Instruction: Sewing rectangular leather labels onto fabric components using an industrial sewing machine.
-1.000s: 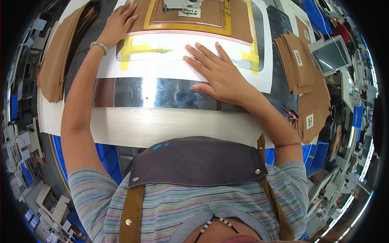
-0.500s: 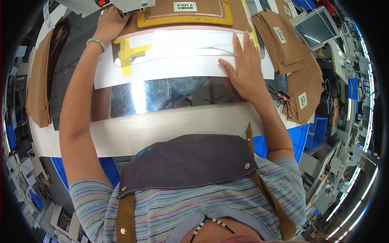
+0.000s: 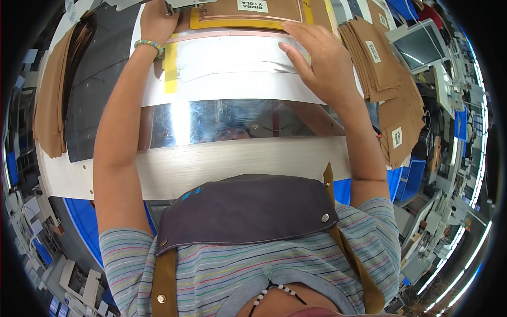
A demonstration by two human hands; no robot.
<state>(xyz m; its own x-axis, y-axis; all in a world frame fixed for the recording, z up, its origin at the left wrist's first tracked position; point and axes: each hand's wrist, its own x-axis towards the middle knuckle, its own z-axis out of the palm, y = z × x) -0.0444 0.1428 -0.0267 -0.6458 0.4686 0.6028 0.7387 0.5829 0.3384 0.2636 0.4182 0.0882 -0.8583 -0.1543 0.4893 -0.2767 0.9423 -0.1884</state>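
A yellow-edged frame (image 3: 237,25) borders a brown panel (image 3: 222,7) that bears a white label, at the top of the view. My left hand (image 3: 157,22) is beside the panel's left side, close to the metal part of a machine head (image 3: 182,4); its fingertips are hidden. My right hand (image 3: 325,61) is open, thumb apart from the fingers, with its fingertips at the frame's near right edge. Below the frame lies a white sheet (image 3: 232,87) with yellow tape (image 3: 170,68) on its left part and a loose white strip across it.
A shiny metal plate (image 3: 232,124) lies between the sheet and the pale table edge (image 3: 237,164). Brown pieces are stacked at the left (image 3: 52,95) and the right (image 3: 391,95), the right ones labelled. A screen (image 3: 420,45) stands at the far right.
My right hand has lifted from the white sheet and moved up and inward to the yellow frame. My left hand has shifted up and right; the frame and sheet appear slightly farther right.
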